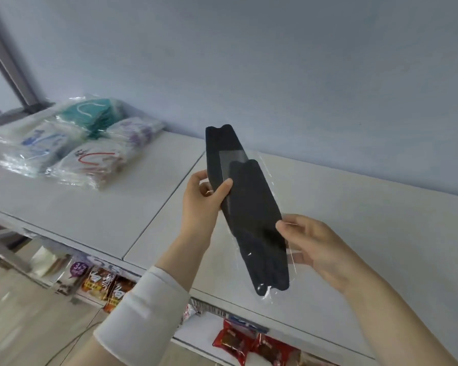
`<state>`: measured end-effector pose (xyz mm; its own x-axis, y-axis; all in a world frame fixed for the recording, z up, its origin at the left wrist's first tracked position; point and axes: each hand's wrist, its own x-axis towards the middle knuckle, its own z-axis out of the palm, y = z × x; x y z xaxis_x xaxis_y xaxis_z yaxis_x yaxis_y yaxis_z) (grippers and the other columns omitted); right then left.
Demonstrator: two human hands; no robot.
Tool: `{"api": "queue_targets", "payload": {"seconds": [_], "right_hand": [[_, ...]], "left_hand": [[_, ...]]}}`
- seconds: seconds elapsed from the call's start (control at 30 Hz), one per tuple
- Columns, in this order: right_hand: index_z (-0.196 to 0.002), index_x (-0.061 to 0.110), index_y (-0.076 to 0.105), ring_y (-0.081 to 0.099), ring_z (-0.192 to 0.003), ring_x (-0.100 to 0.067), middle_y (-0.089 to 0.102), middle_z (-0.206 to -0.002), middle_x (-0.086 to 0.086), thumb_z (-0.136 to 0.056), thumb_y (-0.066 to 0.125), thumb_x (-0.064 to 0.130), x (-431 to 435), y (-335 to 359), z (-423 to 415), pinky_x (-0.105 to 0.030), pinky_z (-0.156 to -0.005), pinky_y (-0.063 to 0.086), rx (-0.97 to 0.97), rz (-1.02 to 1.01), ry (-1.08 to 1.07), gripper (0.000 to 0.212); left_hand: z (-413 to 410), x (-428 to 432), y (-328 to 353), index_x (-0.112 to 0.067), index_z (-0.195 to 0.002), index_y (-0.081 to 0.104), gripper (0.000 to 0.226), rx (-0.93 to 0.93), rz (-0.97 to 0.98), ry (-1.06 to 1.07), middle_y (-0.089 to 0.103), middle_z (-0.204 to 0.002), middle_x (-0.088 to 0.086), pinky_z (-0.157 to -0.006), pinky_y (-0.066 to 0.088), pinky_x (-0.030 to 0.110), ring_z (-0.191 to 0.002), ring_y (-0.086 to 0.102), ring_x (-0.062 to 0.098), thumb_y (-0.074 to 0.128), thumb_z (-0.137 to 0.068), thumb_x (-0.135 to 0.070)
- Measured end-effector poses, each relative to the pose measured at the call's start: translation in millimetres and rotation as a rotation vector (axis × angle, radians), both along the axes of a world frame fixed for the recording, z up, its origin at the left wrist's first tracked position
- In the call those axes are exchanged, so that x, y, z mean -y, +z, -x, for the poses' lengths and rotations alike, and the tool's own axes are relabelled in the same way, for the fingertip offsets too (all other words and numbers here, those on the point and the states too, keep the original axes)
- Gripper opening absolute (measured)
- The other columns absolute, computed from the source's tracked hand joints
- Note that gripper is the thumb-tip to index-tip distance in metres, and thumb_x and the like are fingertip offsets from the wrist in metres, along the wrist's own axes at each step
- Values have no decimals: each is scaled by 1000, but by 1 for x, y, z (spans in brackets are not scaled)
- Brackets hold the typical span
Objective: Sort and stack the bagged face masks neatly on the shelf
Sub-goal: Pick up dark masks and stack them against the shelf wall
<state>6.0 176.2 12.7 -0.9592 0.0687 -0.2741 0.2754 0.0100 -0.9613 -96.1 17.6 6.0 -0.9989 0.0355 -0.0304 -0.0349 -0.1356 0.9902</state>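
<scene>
Pinching the black mask bag [251, 207] with left hand [204, 199] farther and right hand [315, 244] nearer, lengthwise toward the wall [275, 75], stacks [72, 146] well left.

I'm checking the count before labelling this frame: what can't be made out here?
Head view: how many black masks are held; they overlap.
Head view: print on the piled mask bags at left; blurred.
Head view: how the right hand grips beneath them; the masks hide it.
Head view: lower snack packets; the shelf partly covers them.
</scene>
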Motion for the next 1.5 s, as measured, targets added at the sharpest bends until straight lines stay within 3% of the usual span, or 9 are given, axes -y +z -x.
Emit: {"api": "queue_targets", "payload": {"seconds": [0.13, 0.33, 0.53, 0.7, 0.83, 1.03, 1.17, 1.3, 1.5], "right_hand": [[-85, 10, 65, 63, -61, -9, 69, -75, -1, -90, 57, 13, 0, -7, -4, -19, -55, 51, -85, -68, -264, 10], [-78, 9, 61, 64, -63, -10, 69, -69, 0, -93, 48, 7, -10, 4, 4, -20, -62, 54, -122, 347, -296, 20], [-87, 11, 61, 64, -83, -23, 69, -88, -9, -92, 56, 10, -4, -10, -8, -40, -82, 52, -172, -91, -448, 7], [-85, 24, 60, 64, -83, -7, 69, -89, 3, -90, 59, 18, -5, 4, -15, -18, -74, 50, -373, -260, -553, 8], [-101, 28, 52, 61, -92, 5, 63, -104, 10, -83, 56, 39, -2, 8, -12, -10, -72, 47, -444, -152, -431, 21], [-89, 19, 57, 64, -87, -22, 66, -95, -12, -91, 58, 20, 3, -21, -15, -23, -69, 52, -275, -280, -377, 3], [-95, 15, 59, 65, -89, -17, 68, -95, -7, -90, 59, 25, 33, -11, -12, -30, -76, 54, -281, -301, -201, 11], [-91, 27, 59, 64, -84, 2, 68, -91, 9, -86, 60, 32, 94, -9, -7, -9, -63, 49, -245, -236, 27, 7], [-85, 23, 64, 65, -74, -4, 70, -78, 8, -86, 62, 27, 225, -42, -11, -12, -63, 49, -127, -159, 427, 5]], "left_hand": [[-13, 16, 0, -23, -96, 53, 9, -20, -50, -22, 68, -93, 1, -76, 56, 28, -82, 68, 14, 60, -90, -23], [-37, 13, -8, -23, -99, 52, 8, -69, -3, -185, 70, -80, -8, -68, 53, 24, -75, 68, 8, 54, -94, -18], [-59, -20, 1, -19, -96, 54, 7, -190, 32, -304, 61, -68, -13, -64, 44, 12, -64, 56, -2, 48, -96, -23], [-53, -37, 24, -19, -92, 51, 5, -303, 19, -252, 62, -83, -4, -67, 49, 15, -74, 60, 1, 55, -93, -23], [-41, -46, 40, -24, -96, 50, 14, -446, -20, -297, 62, -94, -3, -76, 52, 19, -88, 62, 4, 54, -93, -11], [-49, -39, 18, -22, -98, 50, 9, -328, 21, -346, 62, -97, -2, -76, 51, 17, -91, 62, 4, 47, -97, -13], [-53, 0, 26, -16, -93, 54, 2, -275, -52, -141, 62, -89, 0, -72, 54, 20, -84, 63, 8, 52, -94, -17], [-64, 72, 21, -16, -99, 58, 8, -155, -129, 91, 68, -98, 6, -80, 56, 29, -95, 67, 18, 51, -95, -18], [-104, 222, -9, -13, -104, 60, 14, 1, -308, 476, 69, -102, 5, -81, 55, 30, -94, 68, 18, 49, -97, -13]]}}
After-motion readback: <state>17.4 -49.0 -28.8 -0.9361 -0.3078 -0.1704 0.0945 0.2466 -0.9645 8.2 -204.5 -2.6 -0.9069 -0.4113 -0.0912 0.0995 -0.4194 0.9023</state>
